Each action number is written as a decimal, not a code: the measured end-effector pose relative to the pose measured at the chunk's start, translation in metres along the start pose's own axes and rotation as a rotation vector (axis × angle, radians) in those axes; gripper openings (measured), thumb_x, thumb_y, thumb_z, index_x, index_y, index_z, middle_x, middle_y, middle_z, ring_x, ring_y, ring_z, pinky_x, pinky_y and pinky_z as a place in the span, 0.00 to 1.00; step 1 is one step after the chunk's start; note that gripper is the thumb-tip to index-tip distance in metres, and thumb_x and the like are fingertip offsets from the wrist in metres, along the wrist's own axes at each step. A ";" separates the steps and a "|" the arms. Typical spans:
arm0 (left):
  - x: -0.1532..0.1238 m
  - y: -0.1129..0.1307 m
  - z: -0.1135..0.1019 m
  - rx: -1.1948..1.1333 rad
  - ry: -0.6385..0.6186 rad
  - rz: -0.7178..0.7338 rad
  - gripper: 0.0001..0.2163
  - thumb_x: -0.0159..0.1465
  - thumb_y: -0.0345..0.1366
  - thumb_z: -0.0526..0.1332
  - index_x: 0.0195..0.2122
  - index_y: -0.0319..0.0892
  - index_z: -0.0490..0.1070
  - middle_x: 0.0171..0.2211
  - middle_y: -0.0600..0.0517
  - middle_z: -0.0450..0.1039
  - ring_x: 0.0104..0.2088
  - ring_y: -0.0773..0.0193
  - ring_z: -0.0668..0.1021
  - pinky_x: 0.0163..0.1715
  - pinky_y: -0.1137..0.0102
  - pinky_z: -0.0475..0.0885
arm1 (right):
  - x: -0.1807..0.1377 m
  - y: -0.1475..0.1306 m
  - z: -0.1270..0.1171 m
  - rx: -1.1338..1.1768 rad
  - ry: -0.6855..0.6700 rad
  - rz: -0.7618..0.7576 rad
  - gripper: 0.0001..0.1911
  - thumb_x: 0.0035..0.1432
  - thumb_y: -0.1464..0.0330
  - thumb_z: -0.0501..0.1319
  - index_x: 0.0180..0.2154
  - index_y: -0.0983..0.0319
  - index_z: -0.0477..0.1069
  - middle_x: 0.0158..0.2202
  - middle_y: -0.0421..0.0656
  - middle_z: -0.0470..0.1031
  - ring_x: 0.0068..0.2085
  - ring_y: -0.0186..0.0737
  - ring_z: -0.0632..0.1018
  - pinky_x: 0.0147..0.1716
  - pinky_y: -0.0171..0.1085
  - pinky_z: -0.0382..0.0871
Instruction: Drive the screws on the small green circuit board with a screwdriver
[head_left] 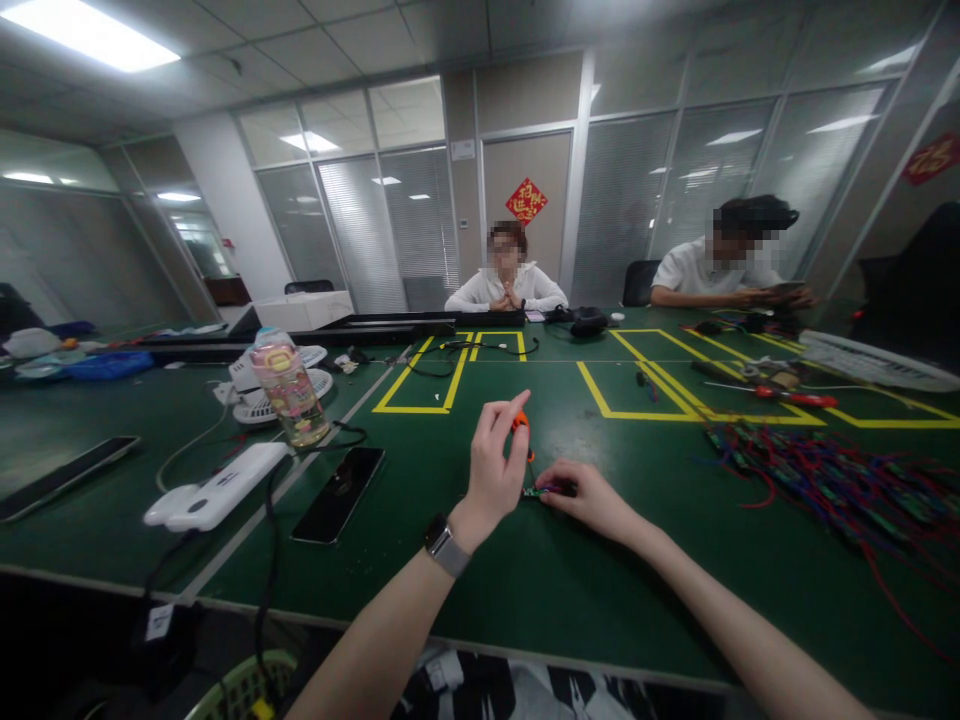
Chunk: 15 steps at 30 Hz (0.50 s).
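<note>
My left hand [493,465], with a watch on the wrist, is closed round the orange handle of a small screwdriver [520,422]. The tool stands nearly upright, and its thin dark shaft points down at a small green circuit board [532,493] on the table. Whether the tip touches the board is too small to tell. From the right, the fingertips of my right hand [589,497] pinch the edge of this board. Part of the board is hidden behind my fingers.
Many circuit boards with red and blue wires [832,490] lie heaped at right on the green table [645,600]. A phone [339,494], a white power strip [217,487] and a bottle [289,390] stand left. Two people sit across. Yellow tape [412,409] marks rectangles beyond my hands.
</note>
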<state>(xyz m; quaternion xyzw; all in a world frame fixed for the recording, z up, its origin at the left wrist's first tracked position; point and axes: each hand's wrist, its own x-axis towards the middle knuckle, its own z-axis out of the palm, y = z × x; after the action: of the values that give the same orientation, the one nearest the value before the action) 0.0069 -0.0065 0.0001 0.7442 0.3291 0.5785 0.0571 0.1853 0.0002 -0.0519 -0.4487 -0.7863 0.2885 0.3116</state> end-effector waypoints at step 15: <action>0.000 0.000 0.001 0.029 0.017 0.012 0.17 0.72 0.33 0.48 0.60 0.45 0.65 0.41 0.48 0.69 0.40 0.63 0.73 0.40 0.68 0.71 | 0.000 -0.001 0.000 0.003 0.004 -0.001 0.07 0.53 0.70 0.63 0.36 0.62 0.78 0.35 0.43 0.76 0.36 0.40 0.76 0.39 0.38 0.70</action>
<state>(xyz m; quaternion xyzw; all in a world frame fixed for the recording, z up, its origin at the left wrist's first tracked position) 0.0077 -0.0063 -0.0005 0.7419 0.3334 0.5804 0.0399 0.1854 -0.0004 -0.0515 -0.4483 -0.7855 0.2886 0.3143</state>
